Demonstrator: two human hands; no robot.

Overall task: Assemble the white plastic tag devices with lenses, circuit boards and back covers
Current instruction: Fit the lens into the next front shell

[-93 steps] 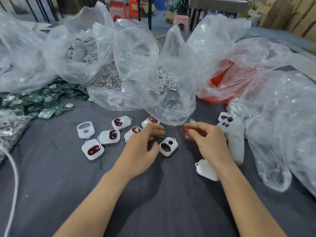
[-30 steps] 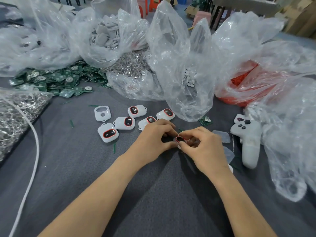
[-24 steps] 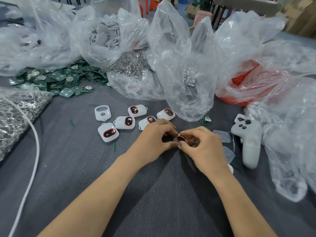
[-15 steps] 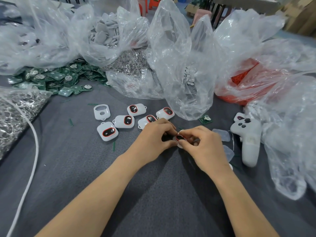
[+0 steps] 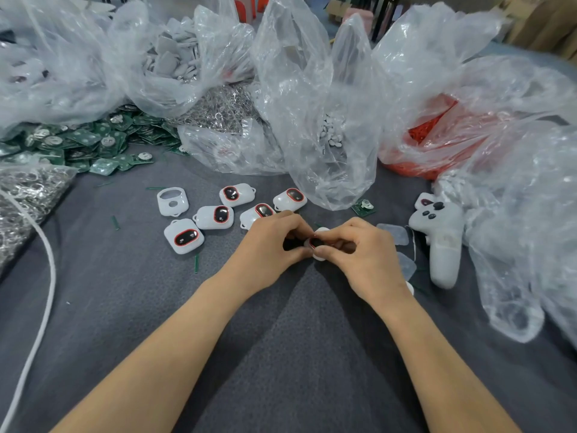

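Note:
Both hands meet over the grey cloth and pinch one white tag shell (image 5: 319, 254) with a red-rimmed dark lens showing between the fingertips. My left hand (image 5: 268, 251) grips its left side, my right hand (image 5: 362, 254) its right side. Most of the shell is hidden by fingers. To the left lie several white shells with red-rimmed lenses (image 5: 184, 236), and one empty shell (image 5: 172, 201) with open holes. A single green circuit board (image 5: 363, 206) lies just beyond my right hand. Two translucent back covers (image 5: 394, 233) lie at the right of my right hand.
Clear plastic bags (image 5: 315, 98) of parts crowd the far half of the table. A heap of green circuit boards (image 5: 78, 142) sits far left, metal rings (image 5: 22, 198) at the left edge, a red-filled bag (image 5: 437, 142) at right. A white controller (image 5: 441, 239) lies right of my hands. A white cord (image 5: 43, 295) runs down the left.
Three seconds ago the shell lay on the cloth and my right hand held a red ring apart from it. Since then both hands have closed on the shell and stayed there.

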